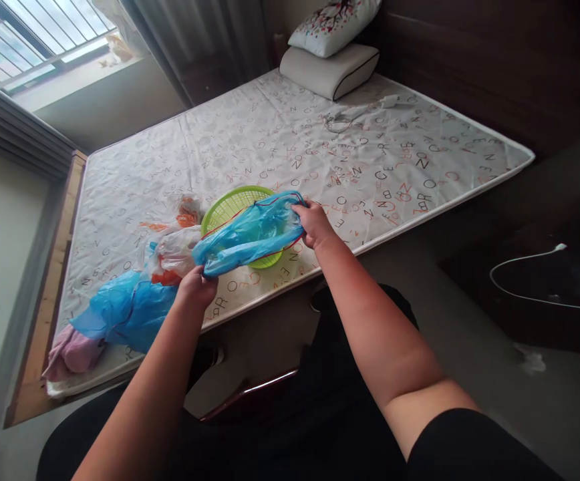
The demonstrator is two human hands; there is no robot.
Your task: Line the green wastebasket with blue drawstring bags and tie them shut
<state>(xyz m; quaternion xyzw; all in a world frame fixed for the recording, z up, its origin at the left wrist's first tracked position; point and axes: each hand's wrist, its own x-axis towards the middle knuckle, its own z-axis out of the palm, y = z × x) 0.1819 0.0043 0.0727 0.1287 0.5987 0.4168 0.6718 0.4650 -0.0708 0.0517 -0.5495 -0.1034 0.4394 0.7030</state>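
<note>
A blue plastic bag (250, 234) with a red drawstring is stretched between my hands, its opening facing up. My left hand (197, 287) grips the near left end of the bag. At the far right end, my right hand (314, 224) is closed on the rim. Behind and under the bag sits a green plastic basket (224, 204), partly covered by it. Crumpled white and orange plastic bags (174, 247) lie just left of the basket. Closer to my left forearm, another blue plastic bag (129, 307) rests on the mattress.
The letter-printed mattress (360, 174) lies on a wooden bed frame (44, 334). A pink cloth (74, 351) is at its left corner. Pillows (330, 67) are stacked at the back, near a white charger (390, 101). A white cable (500, 267) hangs at right.
</note>
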